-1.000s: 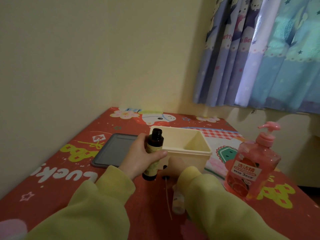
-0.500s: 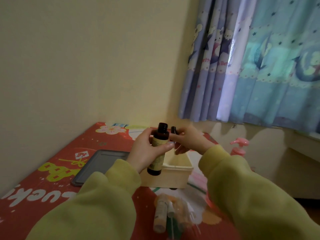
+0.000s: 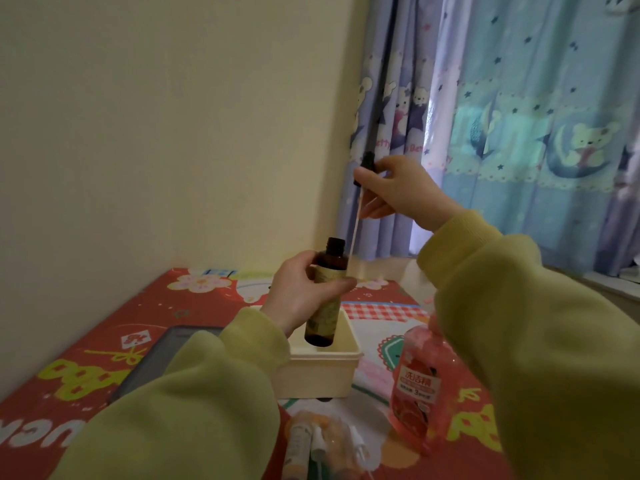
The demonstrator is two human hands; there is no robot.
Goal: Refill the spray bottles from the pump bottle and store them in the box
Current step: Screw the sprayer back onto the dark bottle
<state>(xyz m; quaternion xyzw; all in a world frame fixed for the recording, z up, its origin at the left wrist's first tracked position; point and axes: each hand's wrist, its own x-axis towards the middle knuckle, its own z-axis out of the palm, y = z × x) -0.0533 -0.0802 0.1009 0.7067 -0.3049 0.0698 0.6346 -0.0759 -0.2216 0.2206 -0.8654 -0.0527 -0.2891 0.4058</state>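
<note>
Steadying the brown spray bottle [image 3: 325,296] near upright over the box [image 3: 322,367], the left hand [image 3: 296,294] grips its body while the right hand [image 3: 407,194], higher, pinches the spray head [image 3: 366,165] so its dip tube [image 3: 355,226] hangs beside the open neck, with the pump bottle [image 3: 415,386] below the right forearm.

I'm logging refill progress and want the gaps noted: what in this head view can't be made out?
Head view:
Pump bottle: pump top hidden behind the right sleeve.
Small bottles at the bottom edge: blurred, cut off, count unclear.
Brown bottle in the left hand: fill level unreadable through dark glass.
Box: inside blocked by brown bottle and left sleeve.
Spray head in the right hand: partly covered by fingers.
</note>
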